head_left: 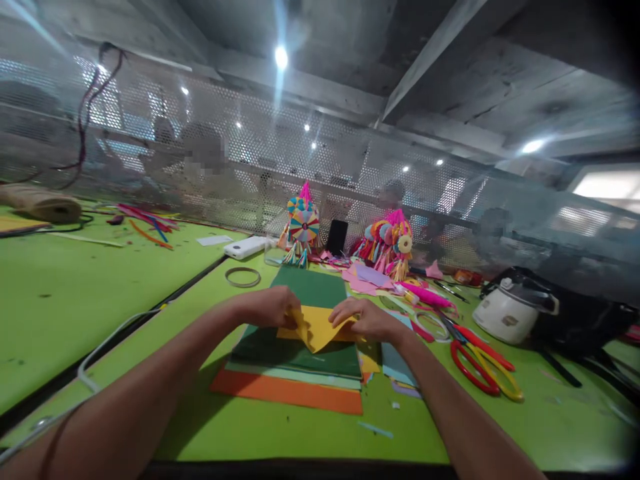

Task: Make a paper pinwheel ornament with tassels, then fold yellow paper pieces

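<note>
Left hand, right hand pinching yellow paper over green tabletop; perforated screen behind, lights overhead.

Yellow paper in left fingers and right fingers — green paper beneath

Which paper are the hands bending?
The top yellow sheet, held by left hand and right hand; the dark green sheet and orange sheet beneath lie flat.

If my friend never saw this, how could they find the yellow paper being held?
Start at the bright green table and find the dark green sheet near the middle. Over it, the left hand and right hand hold the yellow paper. Unlike the flat sheets around it, it bends into a V.
</note>
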The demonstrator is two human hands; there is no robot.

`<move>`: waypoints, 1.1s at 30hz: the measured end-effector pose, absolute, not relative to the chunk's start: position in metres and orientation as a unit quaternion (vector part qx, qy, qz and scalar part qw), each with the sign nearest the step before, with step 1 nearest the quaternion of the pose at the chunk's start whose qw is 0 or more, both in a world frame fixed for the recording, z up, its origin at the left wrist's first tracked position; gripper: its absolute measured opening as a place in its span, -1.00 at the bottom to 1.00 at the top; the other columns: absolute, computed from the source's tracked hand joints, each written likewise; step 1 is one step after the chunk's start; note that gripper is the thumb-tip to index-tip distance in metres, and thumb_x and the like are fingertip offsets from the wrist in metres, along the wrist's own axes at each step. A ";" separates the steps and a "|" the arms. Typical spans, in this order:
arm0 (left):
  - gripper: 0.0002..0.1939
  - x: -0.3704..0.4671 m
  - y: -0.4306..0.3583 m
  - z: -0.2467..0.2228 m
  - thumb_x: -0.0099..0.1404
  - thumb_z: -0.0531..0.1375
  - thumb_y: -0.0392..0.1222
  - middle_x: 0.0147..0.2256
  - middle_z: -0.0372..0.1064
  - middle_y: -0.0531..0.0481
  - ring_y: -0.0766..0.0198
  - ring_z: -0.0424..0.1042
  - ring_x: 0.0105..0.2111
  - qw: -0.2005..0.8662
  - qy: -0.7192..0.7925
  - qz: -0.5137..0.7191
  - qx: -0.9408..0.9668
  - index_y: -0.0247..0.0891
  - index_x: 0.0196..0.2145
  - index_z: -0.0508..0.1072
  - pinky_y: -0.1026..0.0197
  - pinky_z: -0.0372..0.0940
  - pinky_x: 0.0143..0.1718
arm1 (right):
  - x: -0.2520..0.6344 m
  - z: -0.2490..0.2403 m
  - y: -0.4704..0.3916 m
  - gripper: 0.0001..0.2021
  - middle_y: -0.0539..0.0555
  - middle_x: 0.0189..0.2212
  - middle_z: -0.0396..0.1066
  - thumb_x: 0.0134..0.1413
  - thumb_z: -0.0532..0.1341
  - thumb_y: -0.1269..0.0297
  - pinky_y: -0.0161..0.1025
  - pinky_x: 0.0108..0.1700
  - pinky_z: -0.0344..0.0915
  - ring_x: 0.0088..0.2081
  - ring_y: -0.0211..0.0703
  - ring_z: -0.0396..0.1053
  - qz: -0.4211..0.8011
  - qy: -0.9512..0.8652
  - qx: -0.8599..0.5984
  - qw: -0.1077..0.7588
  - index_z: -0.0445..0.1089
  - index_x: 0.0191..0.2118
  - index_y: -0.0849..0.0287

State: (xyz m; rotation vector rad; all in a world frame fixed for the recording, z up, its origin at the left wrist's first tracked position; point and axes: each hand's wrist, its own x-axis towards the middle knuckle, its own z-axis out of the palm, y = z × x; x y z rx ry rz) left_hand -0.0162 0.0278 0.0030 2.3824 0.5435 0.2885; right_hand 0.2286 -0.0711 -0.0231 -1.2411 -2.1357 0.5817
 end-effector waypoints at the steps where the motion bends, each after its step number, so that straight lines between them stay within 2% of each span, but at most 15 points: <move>1: -0.85 -0.018 0.031 0.004 -0.10 0.29 -0.22 -0.45 0.50 0.06 0.28 0.38 -0.41 0.344 0.205 0.095 0.911 -0.17 -0.47 0.58 0.35 0.21 -0.35 | 0.229 -0.019 -0.072 -0.84 0.08 -0.26 0.51 -0.08 0.23 0.38 -0.17 -0.09 0.29 -0.18 -0.10 0.41 0.232 -0.803 -0.464 0.293 0.55 -0.34 0.10; 5: -0.80 -0.020 0.035 0.005 -0.01 0.24 -0.19 -0.41 0.51 0.06 0.30 0.38 -0.42 0.336 0.201 0.050 0.919 -0.18 -0.37 0.59 0.38 0.18 -0.40 | 0.225 -0.008 -0.077 -0.82 0.08 -0.24 0.51 -0.01 0.21 0.31 -0.17 -0.06 0.28 -0.16 -0.11 0.41 0.253 -0.812 -0.450 0.271 0.54 -0.28 0.10; 9: -0.80 -0.021 0.031 0.005 0.04 0.23 -0.13 -0.42 0.50 0.03 0.32 0.35 -0.46 0.325 0.182 0.029 0.928 -0.22 -0.38 0.59 0.38 0.15 -0.45 | 0.221 -0.005 -0.081 -0.83 0.08 -0.23 0.51 0.01 0.22 0.28 -0.15 -0.03 0.25 -0.16 -0.10 0.39 0.265 -0.834 -0.421 0.238 0.54 -0.28 0.08; 13: -0.77 -0.023 0.031 0.004 0.02 0.26 -0.05 -0.48 0.48 0.06 0.36 0.29 -0.50 0.351 0.182 0.039 0.918 -0.21 -0.38 0.59 0.40 0.11 -0.47 | 0.229 -0.005 -0.079 -0.79 0.08 -0.23 0.50 0.04 0.20 0.22 -0.19 -0.05 0.24 -0.14 -0.10 0.38 0.329 -0.804 -0.437 0.232 0.53 -0.23 0.10; 16: -0.72 -0.023 0.034 0.001 0.02 0.26 0.02 -0.54 0.41 0.08 0.39 0.22 -0.53 0.374 0.193 0.047 0.906 -0.24 -0.43 0.58 0.40 0.08 -0.50 | 0.234 -0.010 -0.073 -0.74 0.09 -0.25 0.47 0.00 0.23 0.13 -0.23 -0.14 0.27 -0.19 -0.11 0.38 0.402 -0.741 -0.473 0.256 0.53 -0.28 0.18; 20: -0.61 -0.015 0.038 -0.008 0.01 0.23 0.11 -0.63 0.24 0.11 0.41 0.12 -0.59 0.405 0.227 0.043 0.885 -0.35 -0.53 0.50 0.39 -0.01 -0.58 | 0.233 -0.022 -0.063 -0.68 0.04 -0.45 0.42 -0.09 0.28 0.06 -0.33 -0.34 0.23 -0.41 -0.24 0.33 0.478 -0.656 -0.505 0.292 0.47 -0.38 0.28; 23: -0.59 -0.007 0.039 -0.014 -0.01 0.23 0.08 -0.56 0.29 0.10 0.38 0.18 -0.55 0.398 0.253 0.061 0.880 -0.35 -0.36 0.51 0.37 0.03 -0.55 | 0.228 -0.031 -0.056 -0.67 -0.03 -0.55 0.35 -0.11 0.29 0.04 -0.37 -0.43 0.13 -0.51 -0.33 0.23 0.465 -0.644 -0.519 0.316 0.42 -0.42 0.28; 25: -0.54 -0.003 0.038 -0.016 -0.02 0.25 0.02 -0.50 0.33 0.09 0.35 0.22 -0.50 0.362 0.274 0.084 0.887 -0.32 -0.20 0.49 0.37 0.07 -0.50 | 0.223 -0.034 -0.053 -0.65 -0.04 -0.56 0.31 -0.08 0.26 0.01 -0.38 -0.45 0.09 -0.52 -0.34 0.18 0.442 -0.648 -0.529 0.322 0.41 -0.41 0.27; 27: -0.52 -0.001 0.035 -0.016 -0.02 0.24 -0.04 -0.48 0.35 0.08 0.34 0.24 -0.48 0.326 0.291 0.097 0.894 -0.29 -0.13 0.47 0.37 0.07 -0.49 | 0.217 -0.035 -0.053 -0.65 -0.04 -0.56 0.28 -0.02 0.22 0.00 -0.37 -0.46 0.07 -0.51 -0.33 0.16 0.405 -0.655 -0.549 0.323 0.40 -0.43 0.27; 30: -0.67 -0.003 0.032 -0.013 0.03 0.21 -0.09 -0.50 0.33 0.08 0.36 0.21 -0.50 0.307 0.286 0.080 0.904 -0.29 -0.25 0.50 0.37 0.03 -0.52 | 0.212 -0.033 -0.057 -0.66 -0.05 -0.59 0.24 0.02 0.18 0.02 -0.36 -0.45 0.06 -0.51 -0.32 0.14 0.358 -0.662 -0.574 0.323 0.39 -0.47 0.26; 33: -0.76 -0.012 0.035 -0.008 0.07 0.19 -0.06 -0.58 0.24 0.12 0.40 0.14 -0.54 0.328 0.250 0.040 0.910 -0.32 -0.44 0.49 0.38 -0.02 -0.57 | 0.215 -0.029 -0.065 -0.67 -0.02 -0.56 0.27 0.03 0.20 0.04 -0.35 -0.43 0.11 -0.49 -0.31 0.18 0.382 -0.671 -0.556 0.309 0.40 -0.47 0.26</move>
